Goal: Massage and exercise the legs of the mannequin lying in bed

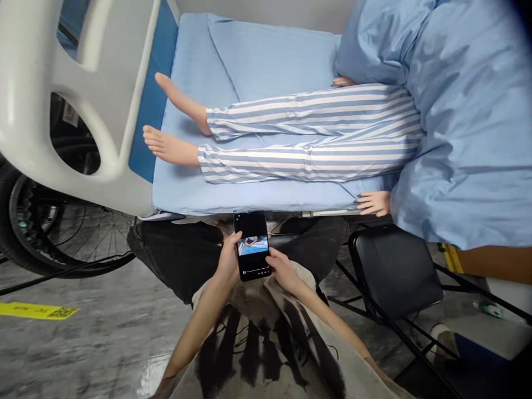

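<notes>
A black smartphone (252, 221) is held upright over my lap, its screen showing a small bluish picture between black bands. My left hand (228, 257) grips the phone's left edge, with the thumb at the screen's side. On the lower right edge, my right hand (283, 269) is closed around the phone too, thumb along the border. The fingers behind the phone are hidden. Just beyond it lies a bed (266, 197) with a light blue sheet. On the bed rests a manikin (307, 160) in blue and white striped trousers, its feet bare.
A pale bed end board (112, 100) rises at the left, with a wheelchair wheel (25, 221) below it. A blue quilt (469, 138) covers the manikin's upper part. At right stands a black folding chair (394, 271). A yellow label strip (37, 311) shows at left.
</notes>
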The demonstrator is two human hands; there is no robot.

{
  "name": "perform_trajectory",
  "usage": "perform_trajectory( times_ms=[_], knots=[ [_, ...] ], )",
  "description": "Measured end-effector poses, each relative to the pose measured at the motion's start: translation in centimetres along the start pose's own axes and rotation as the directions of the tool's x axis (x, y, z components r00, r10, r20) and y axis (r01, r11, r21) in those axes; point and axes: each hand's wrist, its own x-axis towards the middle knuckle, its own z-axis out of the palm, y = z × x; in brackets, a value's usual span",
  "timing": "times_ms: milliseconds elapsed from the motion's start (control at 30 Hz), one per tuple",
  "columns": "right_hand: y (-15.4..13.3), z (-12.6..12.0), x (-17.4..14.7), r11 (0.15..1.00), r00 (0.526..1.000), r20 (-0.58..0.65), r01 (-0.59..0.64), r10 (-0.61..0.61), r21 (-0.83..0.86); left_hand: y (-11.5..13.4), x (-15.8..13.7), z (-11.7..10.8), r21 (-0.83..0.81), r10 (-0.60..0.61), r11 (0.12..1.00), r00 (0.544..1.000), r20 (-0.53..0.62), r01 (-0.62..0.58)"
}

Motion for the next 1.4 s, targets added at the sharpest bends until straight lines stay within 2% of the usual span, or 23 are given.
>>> perform_trajectory(
  times_ms=[100, 167, 267, 367, 500, 600, 733, 900, 1100, 1400],
  knots=[
    [-0.2, 0.2, 0.1, 0.997, 0.997, 0.072, 0.033, -0.038, 0.069, -0.1, 0.1, 0.0, 0.014, 0.012, 1.000, 1.000, -0.016, -0.012],
    [-0.2, 0.4, 0.1, 0.997, 0.997, 0.060, 0.050, -0.053, 0.063, -0.2, 0.2, 0.1, 0.006, -0.008, 1.000, 1.000, -0.002, 0.008],
    [-0.2, 0.8, 0.0, 0.993, 0.996, 0.020, 0.091, -0.089, -0.075, -0.2, 0.2, 0.1, 0.004, -0.003, 1.000, 1.000, -0.016, 0.003],
    [-0.2, 1.1, 0.0, 0.970, 0.993, 0.033, 0.121, -0.117, -0.210, -0.1, 0.2, -0.1, 0.009, 0.011, 1.000, 1.000, -0.028, -0.011],
    [-0.6, 1.4, 0.0, 0.990, 0.995, 0.071, 0.082, -0.074, -0.114, 0.0, 0.2, -0.5, 0.021, 0.007, 1.000, 1.000, 0.001, -0.007],
    [-0.9, 1.6, 0.0, 0.996, 0.996, 0.065, 0.066, -0.062, -0.060, 0.0, 0.3, -0.7, 0.038, 0.039, 0.999, 0.999, -0.029, -0.037],
    [-0.3, 1.4, -0.1, 0.997, 0.998, 0.054, 0.049, -0.046, -0.062, 0.2, 0.2, -0.7, 0.057, 0.080, 0.996, 0.994, -0.080, -0.075],
    [0.6, 1.2, 0.0, 0.998, 0.999, 0.045, 0.024, -0.022, -0.053, 0.6, -0.1, -0.4, 0.050, 0.075, 0.996, 0.990, -0.115, -0.070],
    [0.4, 1.3, 0.1, 0.992, 1.000, 0.026, -0.001, 0.004, -0.128, 0.7, 0.0, -0.7, 0.067, 0.070, 0.996, 0.986, -0.150, -0.061],
    [0.3, 1.5, -0.3, 0.988, 0.998, 0.051, -0.014, 0.022, -0.156, 0.7, 0.2, -1.1, 0.076, 0.155, 0.987, 0.969, -0.195, -0.143]
  ],
)
